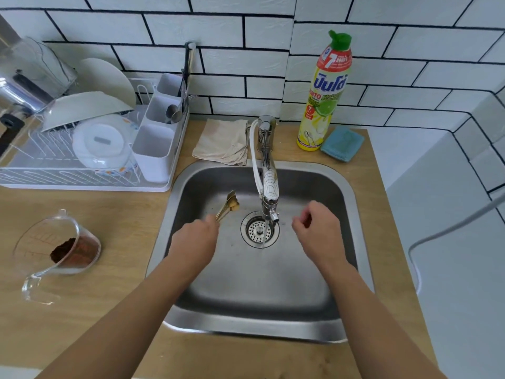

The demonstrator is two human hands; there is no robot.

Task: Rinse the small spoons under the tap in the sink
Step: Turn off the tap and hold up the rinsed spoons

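Observation:
My left hand [195, 237] grips a bunch of small gold spoons [229, 205] by their handles over the steel sink [347, 198]. Their bowls point up and away, left of the tap [269, 187] and clear of its flow. A thin stream of water [264, 233] runs from the spout onto the drain strainer [258, 229]. My right hand [318, 228] hovers over the sink just right of the spout, fingers loosely curled, holding nothing.
A dish rack [82, 149] with plates and a cutlery caddy stands on the counter at the left. A glass measuring jug [58, 250] with brown powder sits near the sink's left. Behind the sink lie a folded cloth [222, 140], a dish soap bottle [325, 91] and a blue sponge [343, 143].

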